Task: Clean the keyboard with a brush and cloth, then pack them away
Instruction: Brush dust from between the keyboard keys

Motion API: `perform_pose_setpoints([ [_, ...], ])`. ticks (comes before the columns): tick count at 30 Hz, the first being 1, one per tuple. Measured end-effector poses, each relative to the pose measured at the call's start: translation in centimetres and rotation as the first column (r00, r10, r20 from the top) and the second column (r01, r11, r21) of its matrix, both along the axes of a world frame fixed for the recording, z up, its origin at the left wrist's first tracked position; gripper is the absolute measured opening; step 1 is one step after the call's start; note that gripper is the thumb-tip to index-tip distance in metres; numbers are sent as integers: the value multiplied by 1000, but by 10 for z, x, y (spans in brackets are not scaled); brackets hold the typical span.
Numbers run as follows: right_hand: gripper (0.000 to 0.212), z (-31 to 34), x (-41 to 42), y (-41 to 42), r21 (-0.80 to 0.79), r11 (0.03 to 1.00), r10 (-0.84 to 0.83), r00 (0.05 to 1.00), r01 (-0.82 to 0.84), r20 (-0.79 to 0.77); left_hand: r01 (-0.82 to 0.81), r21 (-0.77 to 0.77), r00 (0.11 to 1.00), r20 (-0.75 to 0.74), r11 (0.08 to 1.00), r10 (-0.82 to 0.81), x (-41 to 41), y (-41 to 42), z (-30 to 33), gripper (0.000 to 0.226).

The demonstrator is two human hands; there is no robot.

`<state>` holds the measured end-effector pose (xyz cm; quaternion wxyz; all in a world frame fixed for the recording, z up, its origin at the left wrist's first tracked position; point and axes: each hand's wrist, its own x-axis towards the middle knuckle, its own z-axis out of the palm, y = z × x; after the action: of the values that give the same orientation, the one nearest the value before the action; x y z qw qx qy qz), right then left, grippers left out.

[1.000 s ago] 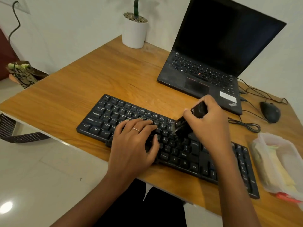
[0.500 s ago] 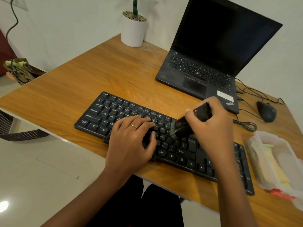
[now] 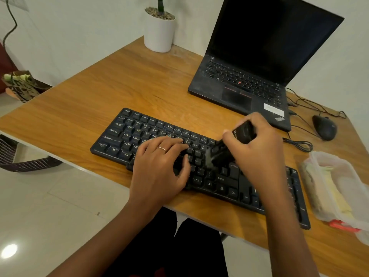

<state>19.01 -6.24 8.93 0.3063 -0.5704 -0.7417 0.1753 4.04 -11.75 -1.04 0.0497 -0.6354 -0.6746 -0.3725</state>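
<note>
A black keyboard [image 3: 127,134] lies slantwise across the front of the wooden desk [image 3: 123,86]. My left hand [image 3: 159,166] rests flat on its middle keys, fingers spread, a ring on one finger. My right hand [image 3: 257,154] grips a black brush [image 3: 242,132] by its body. The pale bristles [image 3: 208,159] point down and left and touch the keys right of centre. A clear plastic container [image 3: 337,188] with a yellowish cloth inside sits at the desk's right edge, past the keyboard's end.
An open black laptop [image 3: 249,76] stands behind the keyboard. A black mouse [image 3: 324,127] and loose cables [image 3: 299,144] lie to its right. A white plant pot [image 3: 159,29] is at the back. A chair [image 3: 18,156] and a bag [image 3: 22,84] are on the left.
My right hand has swept the brush slightly down and left over the keys. My left hand has stayed on the keyboard. The camera has shifted a little.
</note>
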Motion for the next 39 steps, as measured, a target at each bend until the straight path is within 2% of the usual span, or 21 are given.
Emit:
perform_pose_setpoints([
  [2,19,-4,-4,-8,66,998,-20,1000,18,16,-3,-4,1000,-4,1000,3,0,0,0,29],
  [6,21,6,3,-18,-38,996,82,992,-78,93,-2,0,1000,-5,1000,2,0,0,0,29],
  [9,20,0,2,-21,100,995,-6,998,0,57,-4,10,1000,-5,1000,4,0,0,0,29],
  [10,20,-3,1,-23,88,996,-20,998,15,56,-4,8,1000,-8,1000,4,0,0,0,29],
  [13,20,5,9,-18,-101,994,42,995,-33,86,-1,5,1000,-10,1000,1,0,0,1,30],
  [14,20,9,11,-16,-120,992,48,995,-38,86,0,5,1000,-10,1000,0,0,0,1,29],
  [18,19,-5,-1,-20,68,998,-5,1000,5,0,-3,-2,1000,-9,1000,3,-1,1,0,29],
  [23,20,5,5,-14,-96,992,78,997,-77,11,3,15,1000,-7,1000,-3,-1,2,-1,27],
  [26,20,-4,1,-14,49,999,14,1000,-13,-17,-4,19,1000,-5,1000,4,-1,2,-2,27],
  [30,22,1,6,-10,-118,992,52,999,-51,11,-2,18,1000,-6,1000,2,-1,2,-1,27],
  [34,20,-4,-1,-15,8,1000,17,999,-16,-38,-2,18,1000,-11,1000,3,-1,1,-1,27],
  [37,23,1,-3,-17,-95,991,97,994,-93,43,-3,15,1000,-16,1000,4,-1,1,-1,27],
  [39,23,8,1,-11,-146,984,107,994,-104,10,0,15,1000,-12,1000,0,-1,1,-1,26],
])
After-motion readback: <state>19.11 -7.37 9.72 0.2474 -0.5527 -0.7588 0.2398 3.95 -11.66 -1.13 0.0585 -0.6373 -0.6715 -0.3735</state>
